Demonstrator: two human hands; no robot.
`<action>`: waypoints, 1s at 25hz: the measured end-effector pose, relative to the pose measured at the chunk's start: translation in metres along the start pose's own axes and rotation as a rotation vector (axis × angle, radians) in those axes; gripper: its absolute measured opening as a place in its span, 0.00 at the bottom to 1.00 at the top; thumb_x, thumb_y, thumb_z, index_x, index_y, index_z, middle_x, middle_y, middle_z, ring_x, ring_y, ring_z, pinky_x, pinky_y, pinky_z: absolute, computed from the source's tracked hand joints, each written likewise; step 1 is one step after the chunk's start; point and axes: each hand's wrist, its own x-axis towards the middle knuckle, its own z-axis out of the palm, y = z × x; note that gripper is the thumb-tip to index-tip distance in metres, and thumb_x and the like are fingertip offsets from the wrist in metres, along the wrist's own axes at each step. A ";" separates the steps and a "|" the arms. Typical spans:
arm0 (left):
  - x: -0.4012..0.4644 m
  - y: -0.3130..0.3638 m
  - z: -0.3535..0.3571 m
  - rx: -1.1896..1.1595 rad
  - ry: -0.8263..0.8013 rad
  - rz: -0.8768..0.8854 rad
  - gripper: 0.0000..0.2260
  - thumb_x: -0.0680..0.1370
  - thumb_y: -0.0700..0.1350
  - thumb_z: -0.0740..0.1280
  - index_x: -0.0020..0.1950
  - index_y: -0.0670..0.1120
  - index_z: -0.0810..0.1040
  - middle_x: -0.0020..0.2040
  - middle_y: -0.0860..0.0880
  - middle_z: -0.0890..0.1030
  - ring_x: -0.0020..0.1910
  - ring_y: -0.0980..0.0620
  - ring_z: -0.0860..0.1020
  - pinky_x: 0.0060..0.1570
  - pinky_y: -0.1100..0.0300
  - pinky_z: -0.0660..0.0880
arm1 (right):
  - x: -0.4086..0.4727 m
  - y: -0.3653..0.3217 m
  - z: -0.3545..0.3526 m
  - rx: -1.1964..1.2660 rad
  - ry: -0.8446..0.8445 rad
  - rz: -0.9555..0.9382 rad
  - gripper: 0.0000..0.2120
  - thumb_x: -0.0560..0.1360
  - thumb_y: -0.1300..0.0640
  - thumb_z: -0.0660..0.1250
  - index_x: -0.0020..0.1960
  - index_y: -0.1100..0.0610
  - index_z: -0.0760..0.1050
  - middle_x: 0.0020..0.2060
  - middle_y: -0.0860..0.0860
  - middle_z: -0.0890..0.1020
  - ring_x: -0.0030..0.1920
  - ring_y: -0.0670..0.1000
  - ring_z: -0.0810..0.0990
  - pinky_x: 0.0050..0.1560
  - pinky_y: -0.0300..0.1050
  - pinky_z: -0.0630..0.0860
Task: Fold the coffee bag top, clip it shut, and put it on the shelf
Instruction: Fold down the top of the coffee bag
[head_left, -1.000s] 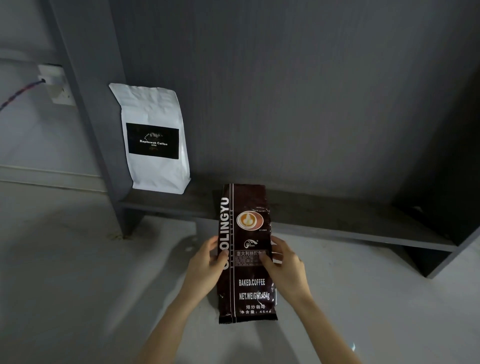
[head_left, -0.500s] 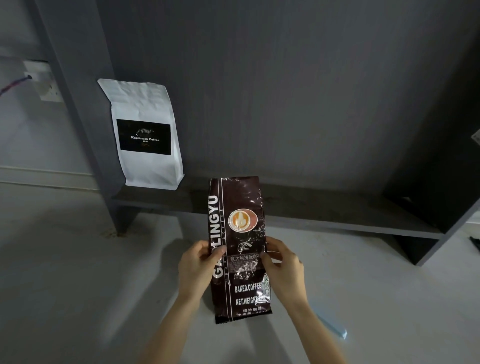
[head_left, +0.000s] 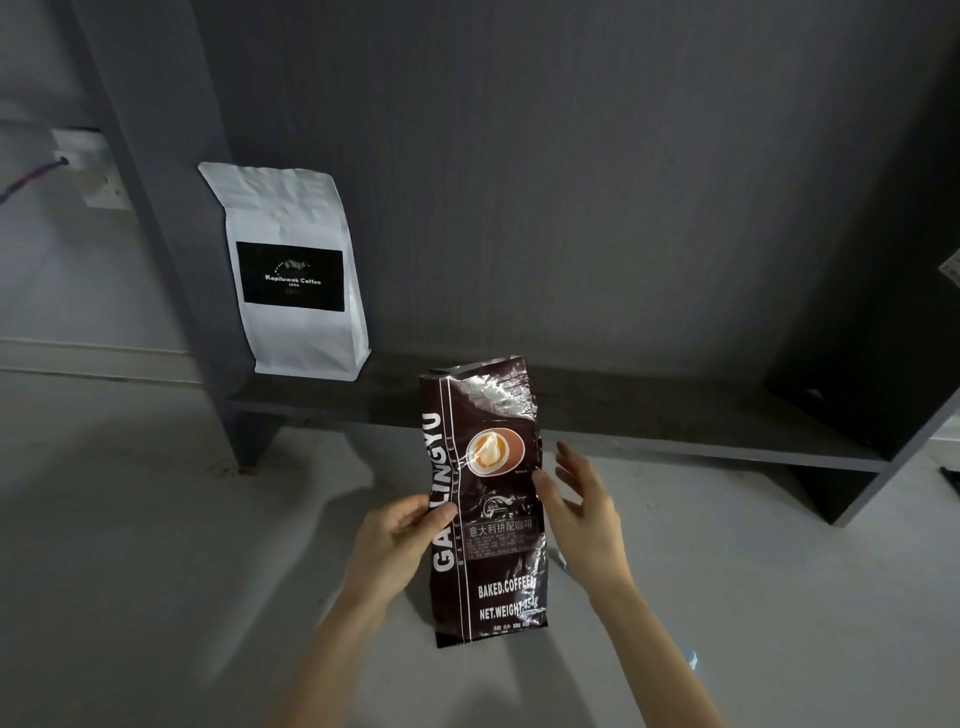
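Above pale floor, crinkled foil coffee bag (head_left: 485, 499), left hand (head_left: 395, 540) pinching

Background: dark grey shelving unit (head_left: 571, 156) on a pale floor (head_left: 130, 545).
You face its wood-grain back panel; left of its upright (head_left: 171, 208), a light wall (head_left: 36, 291) carries a white socket (head_left: 91, 169) with a plugged cable (head_left: 31, 179).

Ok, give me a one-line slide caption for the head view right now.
Left hand holds the brown coffee bag upright, top unfolded; right hand open beside it, white bag on the shelf.
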 end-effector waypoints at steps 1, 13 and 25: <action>-0.001 0.000 -0.001 0.004 -0.019 0.006 0.03 0.71 0.43 0.68 0.40 0.49 0.82 0.33 0.60 0.84 0.37 0.63 0.81 0.37 0.76 0.73 | 0.002 -0.001 0.000 0.034 -0.032 0.013 0.25 0.73 0.54 0.64 0.68 0.55 0.62 0.65 0.54 0.71 0.64 0.49 0.70 0.64 0.49 0.70; -0.010 -0.001 -0.001 0.026 -0.036 0.012 0.02 0.69 0.44 0.70 0.41 0.47 0.81 0.40 0.56 0.85 0.40 0.58 0.82 0.39 0.71 0.76 | 0.000 0.002 -0.008 0.076 0.057 -0.025 0.05 0.68 0.59 0.70 0.38 0.52 0.75 0.32 0.56 0.81 0.36 0.52 0.79 0.43 0.52 0.77; -0.007 0.029 -0.004 0.001 -0.120 0.076 0.13 0.72 0.51 0.65 0.56 0.54 0.76 0.51 0.60 0.81 0.49 0.66 0.78 0.48 0.69 0.72 | -0.014 0.000 -0.016 0.295 -0.027 0.036 0.01 0.70 0.62 0.68 0.40 0.58 0.76 0.36 0.59 0.79 0.38 0.53 0.78 0.35 0.43 0.74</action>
